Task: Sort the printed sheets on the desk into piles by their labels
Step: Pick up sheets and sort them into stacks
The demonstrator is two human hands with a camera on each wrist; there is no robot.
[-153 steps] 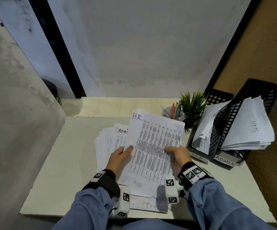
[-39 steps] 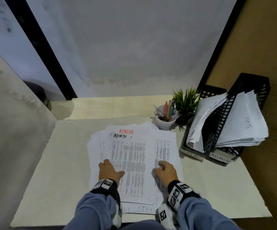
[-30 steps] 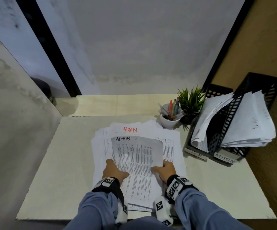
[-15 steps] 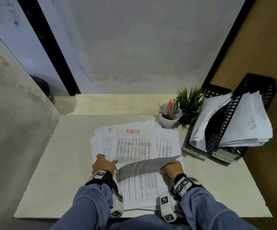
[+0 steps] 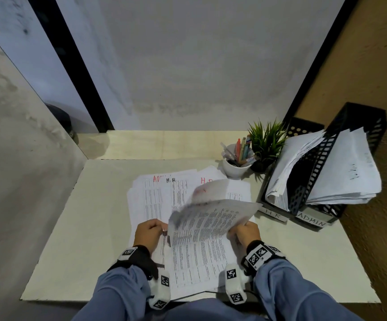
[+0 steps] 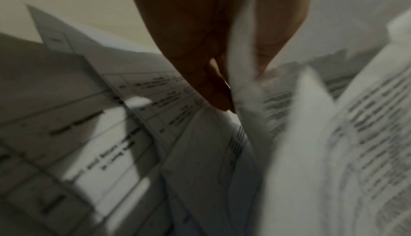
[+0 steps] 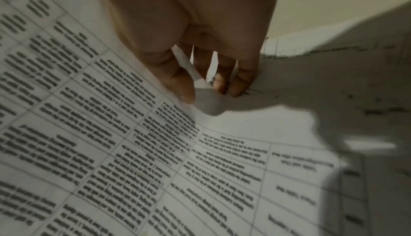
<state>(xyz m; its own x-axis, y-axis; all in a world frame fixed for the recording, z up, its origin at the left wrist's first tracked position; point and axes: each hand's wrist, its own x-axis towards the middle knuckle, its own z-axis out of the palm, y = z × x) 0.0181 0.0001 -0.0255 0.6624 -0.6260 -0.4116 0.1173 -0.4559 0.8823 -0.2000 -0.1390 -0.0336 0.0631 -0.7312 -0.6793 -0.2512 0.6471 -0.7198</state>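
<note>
Both hands, left hand (image 5: 150,232) and right hand (image 5: 244,233), pinch limp printed sheets (image 5: 201,230) by opposite side edges; thin paper buckles unless supported there.

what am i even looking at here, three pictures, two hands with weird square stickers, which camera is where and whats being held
No machine here: a person sorts paper by hand. The big picture comes from a camera on the person's head, looking down at a desk. The other two come from cameras strapped to each wrist, looking along the fingers; the black-and-white squares are markers on those wrist straps.

The left hand and right hand each pinch a side edge of the lifted sheets, which curl up and blur at the far end. The wrist views show the left fingers and right fingers on paper.

Under them lies a loose pile of printed sheets marked H.R or ADMIN. At the right stands a black file rack with compartments labelled H R and ADMIN, both holding papers, beside a white pen cup and a small green plant.
</note>
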